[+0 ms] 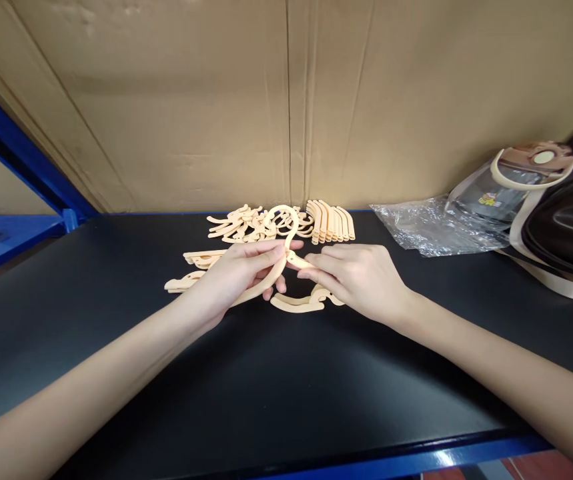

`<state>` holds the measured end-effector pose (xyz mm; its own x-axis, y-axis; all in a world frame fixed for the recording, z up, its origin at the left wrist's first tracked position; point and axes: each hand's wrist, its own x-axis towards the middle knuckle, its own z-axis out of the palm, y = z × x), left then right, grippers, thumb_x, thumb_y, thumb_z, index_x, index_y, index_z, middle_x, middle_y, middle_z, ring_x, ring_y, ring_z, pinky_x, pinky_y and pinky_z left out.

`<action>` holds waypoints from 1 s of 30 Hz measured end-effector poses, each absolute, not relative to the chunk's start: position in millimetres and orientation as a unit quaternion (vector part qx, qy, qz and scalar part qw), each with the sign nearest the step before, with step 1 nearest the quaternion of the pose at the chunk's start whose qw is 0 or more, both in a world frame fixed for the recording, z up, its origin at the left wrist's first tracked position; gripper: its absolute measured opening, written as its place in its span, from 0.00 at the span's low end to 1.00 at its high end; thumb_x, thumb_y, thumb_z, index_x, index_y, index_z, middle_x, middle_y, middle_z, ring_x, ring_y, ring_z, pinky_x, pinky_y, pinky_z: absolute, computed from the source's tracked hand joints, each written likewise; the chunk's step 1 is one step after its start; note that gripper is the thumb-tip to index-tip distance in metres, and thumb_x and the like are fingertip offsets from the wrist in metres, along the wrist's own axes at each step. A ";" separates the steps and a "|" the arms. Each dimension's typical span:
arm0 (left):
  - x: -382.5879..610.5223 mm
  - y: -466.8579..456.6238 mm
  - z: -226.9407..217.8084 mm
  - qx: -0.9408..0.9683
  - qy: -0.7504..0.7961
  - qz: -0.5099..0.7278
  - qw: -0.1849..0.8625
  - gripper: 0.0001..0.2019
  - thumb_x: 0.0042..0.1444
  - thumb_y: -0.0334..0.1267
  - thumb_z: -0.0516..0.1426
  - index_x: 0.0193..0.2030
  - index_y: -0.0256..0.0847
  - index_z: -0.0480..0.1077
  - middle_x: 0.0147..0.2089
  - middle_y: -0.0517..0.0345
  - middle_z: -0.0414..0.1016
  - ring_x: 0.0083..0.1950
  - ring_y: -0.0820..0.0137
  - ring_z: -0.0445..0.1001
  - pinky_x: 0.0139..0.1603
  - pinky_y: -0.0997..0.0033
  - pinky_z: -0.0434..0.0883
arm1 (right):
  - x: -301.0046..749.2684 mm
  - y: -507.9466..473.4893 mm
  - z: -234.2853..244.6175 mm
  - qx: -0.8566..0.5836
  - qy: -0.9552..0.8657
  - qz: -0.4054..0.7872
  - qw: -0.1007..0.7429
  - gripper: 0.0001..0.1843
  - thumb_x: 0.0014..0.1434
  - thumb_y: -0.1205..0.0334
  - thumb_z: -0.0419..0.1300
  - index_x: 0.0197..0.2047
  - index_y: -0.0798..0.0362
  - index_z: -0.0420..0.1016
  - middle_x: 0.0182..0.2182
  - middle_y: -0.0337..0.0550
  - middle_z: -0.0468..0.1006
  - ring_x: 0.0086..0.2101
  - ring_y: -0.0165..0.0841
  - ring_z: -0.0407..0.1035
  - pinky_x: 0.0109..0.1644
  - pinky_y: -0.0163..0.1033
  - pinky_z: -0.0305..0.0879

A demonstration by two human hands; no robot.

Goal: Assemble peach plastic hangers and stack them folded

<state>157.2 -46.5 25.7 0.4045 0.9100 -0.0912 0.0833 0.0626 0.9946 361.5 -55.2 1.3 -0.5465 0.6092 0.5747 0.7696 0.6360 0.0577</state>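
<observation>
A beige folding clothes hanger (266,287) is held up between my hands above the black table. My left hand (239,270) pinches it near the pivot, thumb on top, with its hook (293,219) standing up and one arm slanting down under the palm. The fingers of my right hand (363,275) are closed on a short arm piece (300,262) that joins at the pivot; its far part is hidden by the hand. Just below my right hand lies another beige hanger (299,305), partly covered. Left of my left hand rest more folded hangers (182,283).
At the back of the black table (246,393) lie a loose pile of beige hanger parts (241,225) and a neat row of curved arms (331,221). Clear plastic bags (416,223), a strapped transparent bottle (509,183) and a dark bag (571,220) stand right. Cardboard (191,100) walls the back.
</observation>
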 end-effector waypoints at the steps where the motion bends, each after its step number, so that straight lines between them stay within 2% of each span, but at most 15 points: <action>1: 157.6 -46.8 26.1 0.591 0.419 0.352 0.593 0.18 0.64 0.40 0.55 0.55 0.32 0.72 0.21 0.61 0.69 0.23 0.75 0.66 0.25 0.75 0.66 | 360.8 -55.8 1.3 -0.412 -0.862 -0.142 0.260 0.25 0.71 0.50 0.47 0.34 0.52 0.80 0.25 0.37 0.77 0.26 0.28 0.68 0.28 0.35 0.49; 5: 158.9 -47.4 26.7 0.605 0.420 0.354 0.577 0.17 0.64 0.39 0.54 0.55 0.31 0.72 0.21 0.63 0.66 0.22 0.77 0.63 0.25 0.75 0.64 | 357.7 -59.1 3.3 -0.451 -0.853 -0.094 0.243 0.26 0.70 0.48 0.47 0.31 0.52 0.79 0.24 0.36 0.75 0.25 0.27 0.67 0.26 0.35 0.45; 11: 159.8 -46.2 25.2 0.632 0.438 0.344 0.539 0.14 0.62 0.40 0.55 0.49 0.35 0.73 0.29 0.60 0.71 0.20 0.81 0.58 0.21 0.77 0.58 | 357.0 -61.1 7.9 -0.467 -0.852 -0.036 0.233 0.24 0.69 0.49 0.49 0.30 0.49 0.78 0.25 0.34 0.76 0.26 0.27 0.67 0.27 0.35 0.44; 17: 161.5 -47.2 26.7 0.673 0.454 0.311 0.494 0.12 0.62 0.42 0.53 0.39 0.36 0.73 0.25 0.63 0.67 0.19 0.81 0.55 0.21 0.76 0.57 | 357.9 -58.5 10.6 -0.471 -0.849 0.024 0.238 0.19 0.68 0.50 0.52 0.35 0.45 0.81 0.27 0.31 0.80 0.28 0.27 0.69 0.29 0.34 0.48; 20: 162.2 -48.7 28.3 0.700 0.461 0.288 0.463 0.15 0.63 0.43 0.52 0.29 0.37 0.69 0.21 0.65 0.62 0.19 0.80 0.55 0.23 0.75 0.58 | 358.2 -57.7 10.5 -0.474 -0.848 0.038 0.232 0.19 0.68 0.51 0.53 0.32 0.47 0.81 0.25 0.31 0.79 0.27 0.27 0.68 0.29 0.34 0.48; 23: 162.0 -50.2 29.0 0.731 0.464 0.264 0.426 0.18 0.64 0.44 0.50 0.25 0.39 0.65 0.18 0.67 0.59 0.19 0.78 0.55 0.25 0.74 0.59 | 359.4 -56.2 8.4 -0.467 -0.854 0.038 0.225 0.22 0.67 0.49 0.54 0.28 0.50 0.79 0.24 0.33 0.78 0.26 0.27 0.67 0.30 0.35 0.49; 27: 160.7 -52.6 27.5 0.768 0.474 0.251 0.350 0.18 0.64 0.44 0.49 0.24 0.40 0.63 0.19 0.67 0.57 0.22 0.75 0.57 0.26 0.73 0.56 | 362.6 -52.7 6.0 -0.442 -0.856 -0.012 0.268 0.21 0.64 0.48 0.59 0.26 0.53 0.76 0.24 0.35 0.77 0.28 0.29 0.68 0.36 0.36 0.55; 30: 160.5 -54.3 26.2 0.786 0.485 0.244 0.296 0.17 0.63 0.46 0.51 0.25 0.41 0.61 0.21 0.67 0.56 0.23 0.74 0.55 0.25 0.72 0.52 | 364.7 -50.6 6.4 -0.418 -0.844 -0.091 0.322 0.19 0.61 0.46 0.61 0.29 0.53 0.77 0.29 0.39 0.78 0.35 0.34 0.69 0.47 0.41 0.58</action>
<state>160.5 -54.3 26.2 0.4104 0.9068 0.0968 0.6169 -0.3542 0.7028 364.7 -50.6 6.4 -0.4420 0.6479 0.6203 0.7652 0.6332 -0.1161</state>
